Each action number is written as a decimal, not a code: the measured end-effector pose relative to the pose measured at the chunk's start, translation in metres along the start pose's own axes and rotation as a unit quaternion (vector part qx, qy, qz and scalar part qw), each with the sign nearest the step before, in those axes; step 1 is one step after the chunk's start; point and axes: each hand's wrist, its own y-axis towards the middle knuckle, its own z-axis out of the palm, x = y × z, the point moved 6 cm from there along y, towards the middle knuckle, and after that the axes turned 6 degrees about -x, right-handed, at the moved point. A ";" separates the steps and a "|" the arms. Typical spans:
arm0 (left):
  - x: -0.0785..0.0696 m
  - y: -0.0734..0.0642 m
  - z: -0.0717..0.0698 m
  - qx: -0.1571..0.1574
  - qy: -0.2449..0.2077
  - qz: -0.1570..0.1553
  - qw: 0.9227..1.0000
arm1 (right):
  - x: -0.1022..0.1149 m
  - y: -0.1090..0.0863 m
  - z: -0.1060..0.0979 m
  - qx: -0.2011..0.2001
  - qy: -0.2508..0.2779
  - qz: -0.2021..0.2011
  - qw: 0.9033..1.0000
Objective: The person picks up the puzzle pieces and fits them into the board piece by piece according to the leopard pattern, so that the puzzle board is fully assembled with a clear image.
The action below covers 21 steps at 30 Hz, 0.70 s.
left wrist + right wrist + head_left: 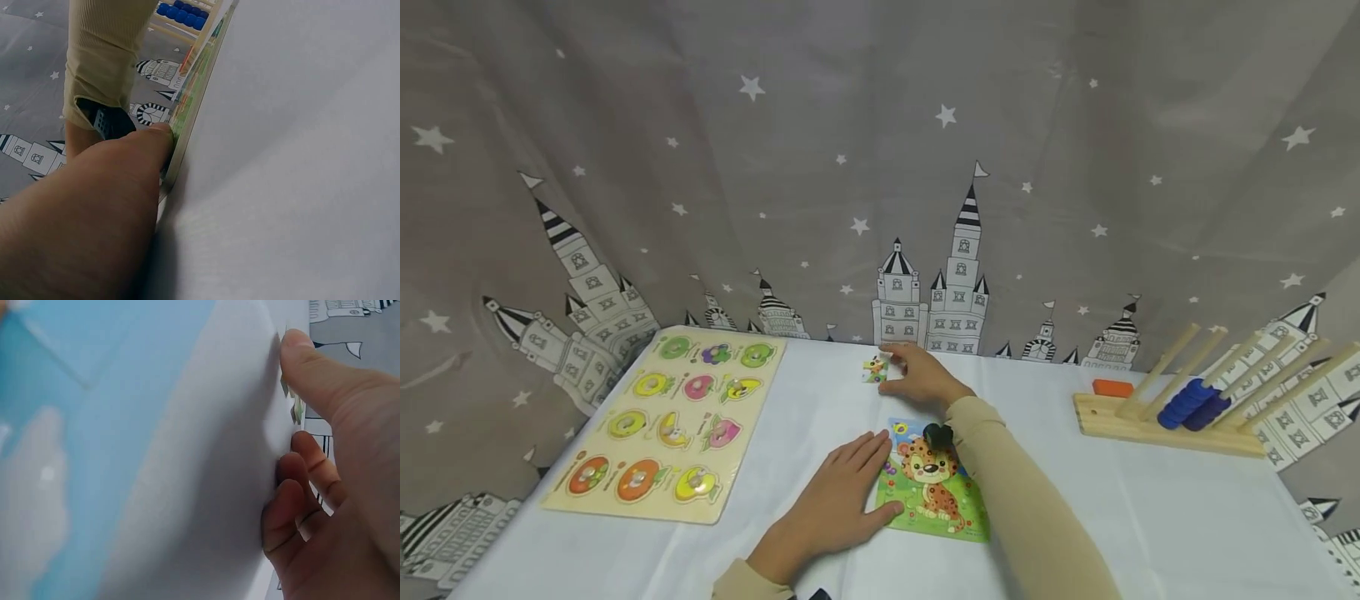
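Observation:
A leopard picture puzzle (934, 498) lies flat at the front middle of the table, its top right corner hidden by my right sleeve. My left hand (842, 496) rests along its left side with fingers stretched out, the thumb over the lower left edge. In the left wrist view that thumb presses at the rim of the puzzle (199, 81). Farther back, my right hand (919, 375) has thumb and index finger bent round small picture puzzle pieces (874, 368). The right wrist view shows my thumb against the edges of these pieces (295, 407).
A wooden fruit peg puzzle (730, 450) lies on the left. On the right stands a wooden peg rack (1172, 437) with blue rings (1186, 402) and an orange block (1112, 388). A grey curtain (820, 125) with castles hangs behind the white table.

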 end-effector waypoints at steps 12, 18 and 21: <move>-0.003 0.001 0.001 0.002 0.001 0.003 1.000 | 0.006 -0.001 -0.003 -0.004 -0.108 0.025 0.994; -0.005 0.000 -0.002 0.005 0.000 -0.001 1.000 | 0.010 -0.002 -0.003 0.040 -0.104 0.023 0.993; -0.004 -0.001 -0.002 0.008 -0.005 -0.003 1.000 | 0.014 0.000 0.000 0.080 -0.103 0.018 0.991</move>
